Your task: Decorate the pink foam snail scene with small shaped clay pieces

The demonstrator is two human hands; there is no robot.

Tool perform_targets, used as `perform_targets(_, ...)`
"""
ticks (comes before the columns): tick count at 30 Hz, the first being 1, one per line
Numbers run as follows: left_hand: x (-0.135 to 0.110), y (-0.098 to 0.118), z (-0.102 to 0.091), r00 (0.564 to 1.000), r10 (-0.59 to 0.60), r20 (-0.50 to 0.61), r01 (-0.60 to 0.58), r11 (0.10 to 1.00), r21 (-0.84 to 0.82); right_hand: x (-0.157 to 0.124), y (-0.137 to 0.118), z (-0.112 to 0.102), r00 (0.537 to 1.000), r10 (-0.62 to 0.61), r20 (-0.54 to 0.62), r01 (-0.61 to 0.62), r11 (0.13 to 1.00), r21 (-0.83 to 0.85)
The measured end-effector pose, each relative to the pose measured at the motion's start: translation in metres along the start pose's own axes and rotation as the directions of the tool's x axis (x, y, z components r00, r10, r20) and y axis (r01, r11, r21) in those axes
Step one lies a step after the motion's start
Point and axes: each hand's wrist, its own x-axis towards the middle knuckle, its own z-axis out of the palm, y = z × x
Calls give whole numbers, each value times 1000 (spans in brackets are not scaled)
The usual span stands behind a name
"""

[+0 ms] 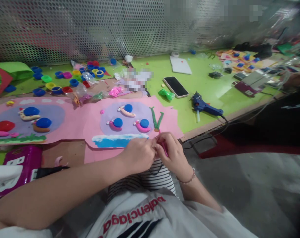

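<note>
1. The right hand (175, 152) pinches a slim pink piece (164, 149) near the table's (206, 81) front edge; loosened fingers could drop it.
2. The left hand (142, 154) curls closed beside it; whether it grips anything, I cannot tell.
3. A forearm catching the pink sheet (78, 115) could shift the snails (143, 125).

A craft workshop, apparently: beyond the right grip (173, 152) is a green desk (209, 89) backed by perforated metal (102, 29), with a glue gun (205, 105) to the grip's right, coloured caps (74, 82) far to its left, snail-decorated pink sheets (86, 122) just beside it, and grey floor (229, 188) below.
</note>
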Motion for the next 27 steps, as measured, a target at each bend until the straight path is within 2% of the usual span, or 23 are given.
perform_targets(4, 0, 2, -2, 1000, -9, 10, 9, 999, 31, 1, 1, 0, 998, 22, -57, -28, 995, -98)
perform_targets(7, 1, 1, -3, 1000, -5, 27, 4, 1000, 24, 2, -1, 3, 999, 20, -25, -24, 991, -132)
perform_targets(11, 1, 0, -3, 996, 14, 89, -14, 1000, -3, 4, -4, 4, 999, 42, 26, -40, 998, -58)
perform_targets(16, 1, 2, -3, 997, -13, 74, 11, 1000, 29, 4, -2, -2, 984, 169, -59, -161, 979, 126)
perform_targets(19, 1, 2, -3, 997, -16, 75, 12, 999, 45, 3, -2, -3, 979, 188, -84, -179, 978, 103)
perform_targets(24, 2, 1, -5, 993, 5, 116, -8, 1000, 22, 6, -5, 0, 990, 135, -36, -132, 987, 92)
perform_targets(27, 2, 1, -5, 993, -6, 118, 3, 1000, 31, 6, -5, 0, 987, 143, -76, -139, 988, 67)
